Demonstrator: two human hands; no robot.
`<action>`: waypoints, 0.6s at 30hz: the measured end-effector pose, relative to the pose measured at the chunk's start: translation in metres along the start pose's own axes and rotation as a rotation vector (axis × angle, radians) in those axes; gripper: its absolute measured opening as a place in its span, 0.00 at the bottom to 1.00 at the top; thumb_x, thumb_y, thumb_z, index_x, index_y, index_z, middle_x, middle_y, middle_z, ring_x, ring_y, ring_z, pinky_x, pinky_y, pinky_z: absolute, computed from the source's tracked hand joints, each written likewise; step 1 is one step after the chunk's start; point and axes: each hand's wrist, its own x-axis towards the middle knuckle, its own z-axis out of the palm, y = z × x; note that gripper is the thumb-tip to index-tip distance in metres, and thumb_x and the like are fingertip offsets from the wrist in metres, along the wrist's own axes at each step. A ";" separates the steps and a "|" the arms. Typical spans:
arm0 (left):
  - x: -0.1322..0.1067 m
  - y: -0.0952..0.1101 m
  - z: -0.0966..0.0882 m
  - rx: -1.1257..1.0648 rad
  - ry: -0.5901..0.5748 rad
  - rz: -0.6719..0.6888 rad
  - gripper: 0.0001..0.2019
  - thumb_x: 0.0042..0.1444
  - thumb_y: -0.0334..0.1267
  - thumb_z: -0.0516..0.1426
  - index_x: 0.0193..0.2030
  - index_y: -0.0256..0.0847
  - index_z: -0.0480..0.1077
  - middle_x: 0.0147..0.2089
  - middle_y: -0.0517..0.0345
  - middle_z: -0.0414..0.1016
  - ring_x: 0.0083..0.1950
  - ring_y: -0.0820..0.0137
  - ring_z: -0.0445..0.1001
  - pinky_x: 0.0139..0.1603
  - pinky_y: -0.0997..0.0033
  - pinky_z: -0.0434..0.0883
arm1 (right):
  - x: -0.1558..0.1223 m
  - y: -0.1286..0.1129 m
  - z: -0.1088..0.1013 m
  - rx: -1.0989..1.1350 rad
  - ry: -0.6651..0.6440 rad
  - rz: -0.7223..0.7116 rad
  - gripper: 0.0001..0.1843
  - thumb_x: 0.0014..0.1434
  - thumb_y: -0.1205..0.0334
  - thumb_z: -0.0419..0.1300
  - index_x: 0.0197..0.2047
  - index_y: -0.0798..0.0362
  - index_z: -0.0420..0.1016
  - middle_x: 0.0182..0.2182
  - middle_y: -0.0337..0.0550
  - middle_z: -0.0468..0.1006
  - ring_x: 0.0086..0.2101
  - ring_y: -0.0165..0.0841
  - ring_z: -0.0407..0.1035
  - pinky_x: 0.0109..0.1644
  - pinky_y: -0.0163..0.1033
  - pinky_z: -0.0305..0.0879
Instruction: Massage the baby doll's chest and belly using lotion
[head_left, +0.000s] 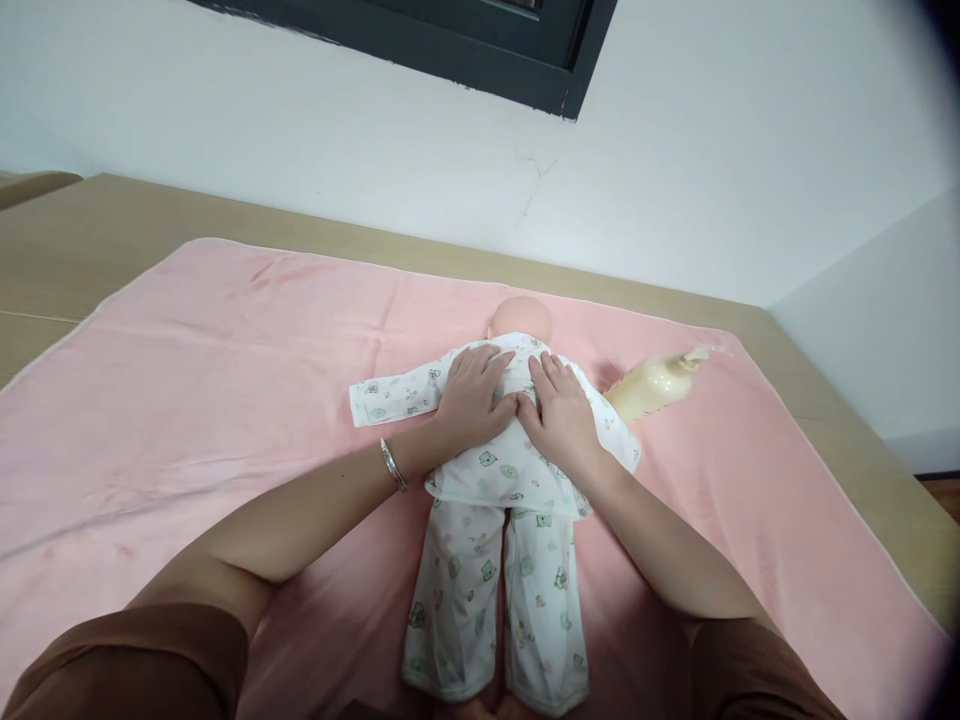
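Note:
A baby doll lies face down, its bald head toward the wall. It wears a white printed top and matching trousers. My left hand rests flat on the left side of the upper back, fingers spread. On the right side of the back lies my right hand, also flat, with the thumbs meeting near the middle. Neither hand grips anything. The left sleeve stretches out sideways. Just beyond the right sleeve, a cream pump bottle lies on its side.
A pink blanket with some creases is spread under the doll and bottle. It covers much of a wooden table. Behind stands a white wall with a dark window frame.

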 end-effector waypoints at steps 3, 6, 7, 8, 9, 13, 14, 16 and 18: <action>0.000 0.001 -0.001 -0.005 0.000 -0.013 0.24 0.58 0.38 0.51 0.61 0.38 0.64 0.61 0.45 0.66 0.64 0.56 0.62 0.67 0.49 0.58 | -0.001 -0.001 0.000 -0.007 0.012 -0.010 0.32 0.65 0.51 0.50 0.66 0.62 0.61 0.65 0.60 0.61 0.66 0.52 0.52 0.67 0.62 0.52; 0.001 0.001 -0.001 -0.008 -0.004 -0.029 0.22 0.60 0.38 0.50 0.61 0.39 0.64 0.61 0.46 0.66 0.64 0.57 0.62 0.66 0.49 0.58 | -0.001 -0.001 -0.001 0.016 0.015 0.025 0.31 0.64 0.52 0.51 0.66 0.61 0.61 0.65 0.59 0.62 0.66 0.52 0.53 0.67 0.61 0.52; 0.001 0.001 -0.001 -0.011 -0.003 -0.030 0.22 0.60 0.38 0.50 0.61 0.39 0.64 0.61 0.46 0.66 0.64 0.57 0.62 0.66 0.49 0.59 | 0.000 -0.001 -0.001 0.028 0.011 0.039 0.31 0.65 0.52 0.51 0.66 0.61 0.61 0.65 0.59 0.61 0.66 0.51 0.53 0.68 0.61 0.52; 0.001 0.001 0.000 -0.013 0.000 -0.029 0.22 0.60 0.39 0.50 0.61 0.40 0.64 0.61 0.46 0.66 0.64 0.57 0.62 0.66 0.49 0.59 | 0.001 -0.001 -0.001 0.041 0.003 0.049 0.31 0.65 0.52 0.50 0.67 0.60 0.60 0.66 0.58 0.61 0.66 0.51 0.52 0.68 0.62 0.52; 0.001 0.000 0.000 -0.014 0.004 -0.026 0.22 0.60 0.39 0.50 0.61 0.40 0.64 0.61 0.46 0.66 0.64 0.56 0.62 0.66 0.49 0.59 | 0.002 0.000 -0.001 0.054 -0.004 0.057 0.31 0.65 0.52 0.49 0.67 0.59 0.59 0.66 0.57 0.60 0.67 0.51 0.51 0.68 0.62 0.51; 0.000 0.000 0.001 0.007 0.035 0.013 0.21 0.60 0.40 0.51 0.60 0.38 0.65 0.58 0.44 0.67 0.61 0.56 0.64 0.64 0.50 0.61 | 0.003 0.001 -0.001 0.063 -0.005 0.061 0.31 0.67 0.52 0.47 0.69 0.58 0.57 0.67 0.55 0.59 0.67 0.49 0.50 0.68 0.62 0.52; -0.001 0.000 0.001 0.018 0.055 0.025 0.21 0.60 0.40 0.51 0.59 0.38 0.66 0.57 0.44 0.68 0.60 0.56 0.65 0.63 0.50 0.62 | 0.001 0.000 -0.001 0.047 0.011 0.055 0.30 0.67 0.52 0.47 0.68 0.60 0.58 0.66 0.56 0.60 0.67 0.49 0.52 0.68 0.60 0.53; -0.003 0.001 0.001 0.039 0.096 0.047 0.18 0.59 0.39 0.52 0.55 0.38 0.68 0.54 0.44 0.69 0.57 0.57 0.66 0.60 0.52 0.64 | -0.002 -0.002 -0.001 0.008 0.056 0.029 0.28 0.67 0.54 0.47 0.65 0.61 0.64 0.64 0.58 0.65 0.65 0.47 0.57 0.67 0.56 0.57; -0.005 0.003 0.000 0.050 0.121 0.060 0.15 0.59 0.39 0.52 0.51 0.40 0.70 0.52 0.46 0.70 0.55 0.57 0.67 0.58 0.53 0.65 | -0.005 -0.005 -0.001 -0.021 0.097 -0.008 0.25 0.68 0.55 0.48 0.61 0.60 0.69 0.60 0.57 0.70 0.62 0.46 0.62 0.65 0.52 0.61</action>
